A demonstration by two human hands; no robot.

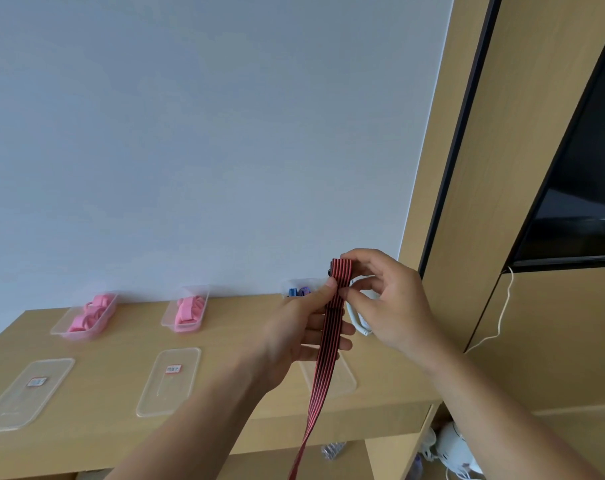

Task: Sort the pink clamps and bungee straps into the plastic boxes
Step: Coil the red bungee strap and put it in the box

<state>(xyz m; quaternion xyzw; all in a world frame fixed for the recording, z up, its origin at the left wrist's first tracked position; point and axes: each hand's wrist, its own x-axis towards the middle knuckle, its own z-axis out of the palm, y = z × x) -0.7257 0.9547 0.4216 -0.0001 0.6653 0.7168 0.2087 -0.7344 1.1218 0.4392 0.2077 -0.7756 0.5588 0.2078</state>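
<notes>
A red-and-black striped bungee strap (323,358) is held above the wooden table (114,441), folded at its top and hanging down past the table's front edge. My left hand (308,323) grips its upper part from the left. My right hand (384,299) pinches the fold at the top. Two plastic boxes hold pink clamps: one at the back left (86,317), one at the back middle (186,311). A third box (299,289) at the back right, half hidden by my hands, shows blue and purple straps.
Three clear lids lie on the table: left (27,393), middle (169,381) and right (342,377), the last mostly behind the strap. A white cable (358,323) sits behind my right hand. A wooden cabinet (484,202) stands at the right.
</notes>
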